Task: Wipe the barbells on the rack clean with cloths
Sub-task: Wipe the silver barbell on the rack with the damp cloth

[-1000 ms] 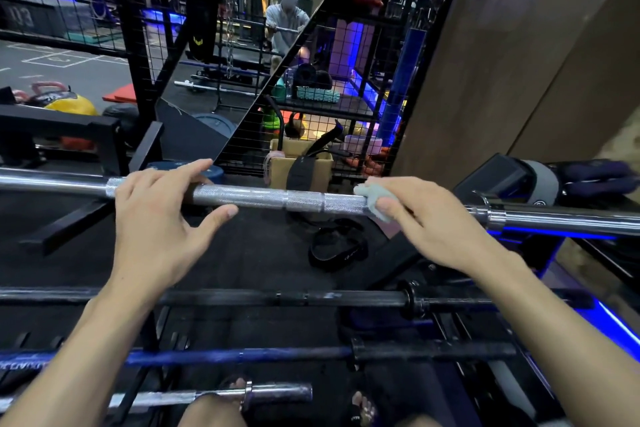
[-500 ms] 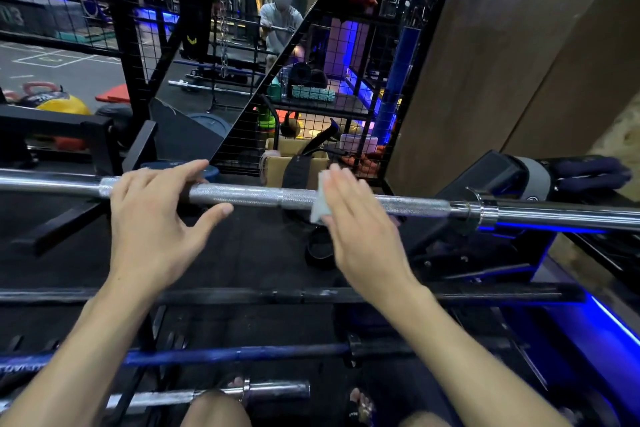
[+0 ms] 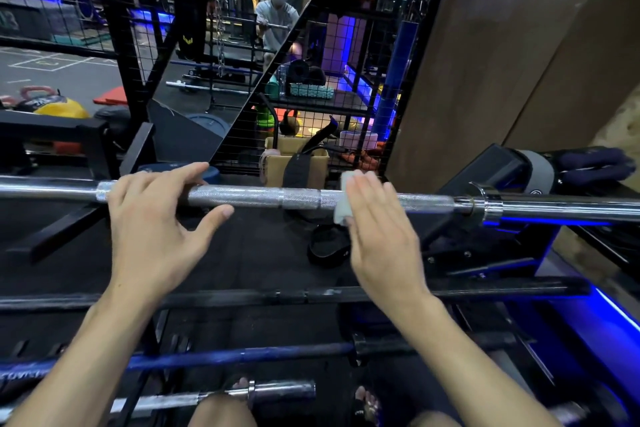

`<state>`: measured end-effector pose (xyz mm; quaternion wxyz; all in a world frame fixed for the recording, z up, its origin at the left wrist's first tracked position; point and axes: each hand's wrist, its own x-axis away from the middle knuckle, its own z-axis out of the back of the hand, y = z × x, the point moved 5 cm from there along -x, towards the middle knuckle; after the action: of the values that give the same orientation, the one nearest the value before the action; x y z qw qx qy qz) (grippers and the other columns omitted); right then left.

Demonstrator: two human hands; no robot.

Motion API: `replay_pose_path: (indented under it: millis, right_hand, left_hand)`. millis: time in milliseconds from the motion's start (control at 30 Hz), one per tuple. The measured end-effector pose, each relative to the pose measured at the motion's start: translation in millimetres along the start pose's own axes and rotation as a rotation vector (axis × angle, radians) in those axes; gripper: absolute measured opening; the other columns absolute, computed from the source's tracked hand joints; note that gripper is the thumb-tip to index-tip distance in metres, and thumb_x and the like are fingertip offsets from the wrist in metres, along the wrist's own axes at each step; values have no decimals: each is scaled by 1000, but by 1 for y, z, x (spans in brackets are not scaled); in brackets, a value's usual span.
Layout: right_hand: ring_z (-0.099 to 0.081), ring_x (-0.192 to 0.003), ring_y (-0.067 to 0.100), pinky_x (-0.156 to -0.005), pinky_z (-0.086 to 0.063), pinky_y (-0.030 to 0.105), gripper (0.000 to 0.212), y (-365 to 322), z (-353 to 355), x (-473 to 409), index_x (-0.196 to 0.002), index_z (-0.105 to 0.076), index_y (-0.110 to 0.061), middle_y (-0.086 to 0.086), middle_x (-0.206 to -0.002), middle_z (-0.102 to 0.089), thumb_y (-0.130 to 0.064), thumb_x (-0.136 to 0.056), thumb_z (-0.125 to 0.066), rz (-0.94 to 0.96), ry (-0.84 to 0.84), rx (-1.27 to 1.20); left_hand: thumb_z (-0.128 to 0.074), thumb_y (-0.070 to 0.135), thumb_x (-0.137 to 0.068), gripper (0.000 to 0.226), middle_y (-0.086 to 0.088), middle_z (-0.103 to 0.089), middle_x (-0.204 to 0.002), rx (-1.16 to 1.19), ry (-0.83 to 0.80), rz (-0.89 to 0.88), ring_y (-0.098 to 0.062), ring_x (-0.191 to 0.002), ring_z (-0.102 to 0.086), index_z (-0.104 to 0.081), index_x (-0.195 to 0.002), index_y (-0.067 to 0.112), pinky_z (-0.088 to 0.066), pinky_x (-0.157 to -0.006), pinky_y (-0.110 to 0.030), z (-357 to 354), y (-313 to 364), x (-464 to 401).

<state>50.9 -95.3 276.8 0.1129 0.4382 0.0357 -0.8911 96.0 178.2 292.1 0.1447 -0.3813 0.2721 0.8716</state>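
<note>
Cloth [image 3: 343, 210] lay folded over the silver barbell [image 3: 263, 197], a bit toward the right edge of the rack [image 3: 478, 253]. The right grip [image 3: 377, 229] was released, its flat fingers pushing the cloth down on the bar, likely so it could rub along the rough part. The left grip [image 3: 152, 218] was released too, fingers straight over the bar nearer the left edge, probably to stop it rolling. That bar sat across the rack's far edge. A black barbell [image 3: 242, 296] and a blue barbell [image 3: 225, 355] lay nearer, maybe next to wipe.

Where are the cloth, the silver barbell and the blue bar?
cloth [image 3: 341, 211], head view, lower fold under the bar.
silver barbell [image 3: 259, 197], head view, knurled middle of shaft.
blue bar [image 3: 242, 356], head view, middle of its shaft.
</note>
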Motion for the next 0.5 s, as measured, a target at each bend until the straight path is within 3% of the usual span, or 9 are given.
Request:
replay_pose_path:
  millis: [133, 300, 367, 500]
  right_hand:
    - [-46, -143, 27, -122, -30, 44, 50, 17, 9, 0, -147, -49, 0, 12, -153, -50, -3, -98, -49, 119, -80, 40]
    - [-44, -143, 31, -125, -23, 43, 48, 76, 31, 24, -148, -47, 1, 15, -154, -47, -10, -101, -42, -150, -39, 32]
    - [-40, -146, 33, -125, -21, 44, 50, 48, 20, 22, -147, -47, 4, 17, -154, -46, 1, -97, -52, -196, 28, 16]
    - [-38, -148, 31, -124, -26, 47, 51, -43, -11, -5, -146, -48, 5, 17, -154, -47, 3, -96, -58, -19, 53, -153]
  left_hand:
    - [-64, 57, -79, 63, 3, -69, -104, 7, 5, 1, -23, -103, -52, -64, -129, 18, -30, -101, -40, 3, -2, 0]
    - [-63, 59, -79, 62, 7, -68, -103, 14, 7, 11, -23, -104, -52, -64, -128, 21, -29, -102, -40, 1, -3, 1]
    - [-64, 57, -78, 61, 8, -68, -103, 24, 4, 11, -23, -104, -52, -64, -127, 21, -29, -102, -39, -1, -1, 1]
    - [-62, 60, -79, 63, 9, -67, -104, 30, 3, 10, -23, -104, -53, -64, -128, 20, -29, -103, -38, 0, 0, 1]
